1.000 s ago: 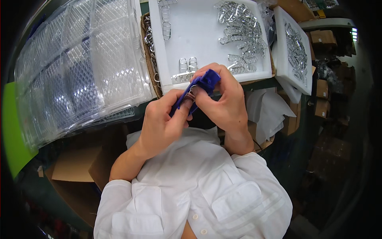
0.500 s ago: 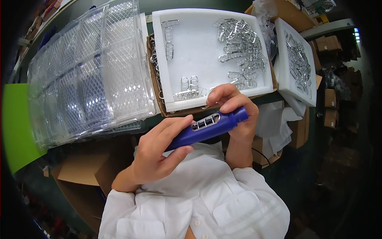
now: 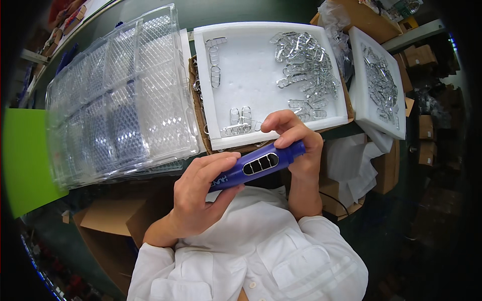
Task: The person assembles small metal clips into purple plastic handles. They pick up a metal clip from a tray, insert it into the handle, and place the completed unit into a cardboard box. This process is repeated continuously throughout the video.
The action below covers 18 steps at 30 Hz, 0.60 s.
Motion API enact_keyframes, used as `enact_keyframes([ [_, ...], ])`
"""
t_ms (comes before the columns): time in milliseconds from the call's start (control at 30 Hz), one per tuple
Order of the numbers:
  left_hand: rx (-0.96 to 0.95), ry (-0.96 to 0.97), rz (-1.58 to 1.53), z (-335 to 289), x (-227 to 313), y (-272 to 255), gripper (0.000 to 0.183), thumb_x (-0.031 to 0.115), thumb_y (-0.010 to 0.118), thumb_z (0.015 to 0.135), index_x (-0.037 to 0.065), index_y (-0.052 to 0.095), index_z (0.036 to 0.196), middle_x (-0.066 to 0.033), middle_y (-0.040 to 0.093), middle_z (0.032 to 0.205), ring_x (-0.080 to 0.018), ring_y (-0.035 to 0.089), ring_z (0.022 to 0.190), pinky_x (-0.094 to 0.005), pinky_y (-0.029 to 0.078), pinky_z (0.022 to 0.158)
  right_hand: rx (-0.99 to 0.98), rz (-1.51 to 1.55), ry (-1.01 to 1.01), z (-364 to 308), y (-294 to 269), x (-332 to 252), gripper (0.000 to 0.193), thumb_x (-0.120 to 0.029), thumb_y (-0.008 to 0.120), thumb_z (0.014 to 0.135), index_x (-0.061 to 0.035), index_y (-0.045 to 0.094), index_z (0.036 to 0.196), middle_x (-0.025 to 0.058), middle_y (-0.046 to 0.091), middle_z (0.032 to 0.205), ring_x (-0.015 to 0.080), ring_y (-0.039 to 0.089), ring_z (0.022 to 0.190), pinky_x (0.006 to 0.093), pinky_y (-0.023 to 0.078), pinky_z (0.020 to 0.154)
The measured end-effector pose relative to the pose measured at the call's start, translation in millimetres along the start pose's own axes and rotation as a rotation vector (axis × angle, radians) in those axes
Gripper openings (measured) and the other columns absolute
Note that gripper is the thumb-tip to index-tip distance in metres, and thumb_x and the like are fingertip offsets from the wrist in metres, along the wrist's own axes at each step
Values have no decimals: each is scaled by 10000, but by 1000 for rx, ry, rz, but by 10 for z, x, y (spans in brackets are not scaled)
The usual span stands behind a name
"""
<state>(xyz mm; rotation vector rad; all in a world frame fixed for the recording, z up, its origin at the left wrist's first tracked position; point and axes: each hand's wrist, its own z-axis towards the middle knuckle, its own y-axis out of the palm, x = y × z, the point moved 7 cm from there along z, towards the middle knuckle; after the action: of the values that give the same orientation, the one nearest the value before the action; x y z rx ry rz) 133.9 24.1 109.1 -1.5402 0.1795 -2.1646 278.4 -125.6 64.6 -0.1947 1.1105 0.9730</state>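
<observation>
In front of my chest a blue plastic tube-shaped housing (image 3: pixel 232 178) is held slantwise, its narrower collar end up to the right. A chrome frame (image 3: pixel 260 164) with crossbars surrounds the black oval panel on its upper side. My left hand (image 3: pixel 201 188) is closed around the left end, thumb below and fingers on top. At the collar end, my right hand (image 3: pixel 301 145) grips from the far right side, its thumb and index finger bent over the top. Part of the right fingers is hidden behind the housing.
Beyond my hands, a white foam tray (image 3: pixel 246 65) holds many chrome frames (image 3: pixel 306 65), heaped at its right. A second foam tray (image 3: pixel 359 80) leans further right. Stacked clear plastic trays (image 3: pixel 165 95) with compartments stand left, beside a green sheet (image 3: pixel 30 160). Below is a cardboard box (image 3: pixel 108 218).
The housing has rolled so that its oval panel and printed side face up more. My right thumb has moved off the chrome frame's end toward the collar. The whole view has shifted slightly.
</observation>
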Motion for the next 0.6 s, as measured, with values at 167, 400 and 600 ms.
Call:
enact_keyframes([
  [167, -11, 29, 54, 41, 30, 25, 574, -102, 849, 748, 42, 622, 1256, -220, 702, 1246, -334, 728, 1085, -375, 594, 894, 25, 51, 31, 9, -63, 90, 209, 78, 712, 843, 1, 734, 1036, 249, 650, 1239, 308, 645, 1184, 418, 509, 1043],
  [400, -135, 169, 291, 142, 99, 153, 528, -26, 884, 732, 36, 675, 1213, -213, 695, 1194, -311, 744, 944, -346, 630, 734, 49, 100, 88, -9, -186, 158, 209, 83, 689, 851, 10, 731, 1043, 236, 652, 1240, 292, 641, 1178, 407, 504, 1042],
  [600, -167, 204, 307, 187, 89, 226, 495, 37, 905, 719, 51, 709, 1174, -171, 686, 1128, -258, 737, 845, -319, 623, 633, 21, 115, 107, -44, -231, 134, 231, 85, 692, 842, 17, 737, 1059, 229, 650, 1242, 291, 642, 1176, 401, 506, 1038],
])
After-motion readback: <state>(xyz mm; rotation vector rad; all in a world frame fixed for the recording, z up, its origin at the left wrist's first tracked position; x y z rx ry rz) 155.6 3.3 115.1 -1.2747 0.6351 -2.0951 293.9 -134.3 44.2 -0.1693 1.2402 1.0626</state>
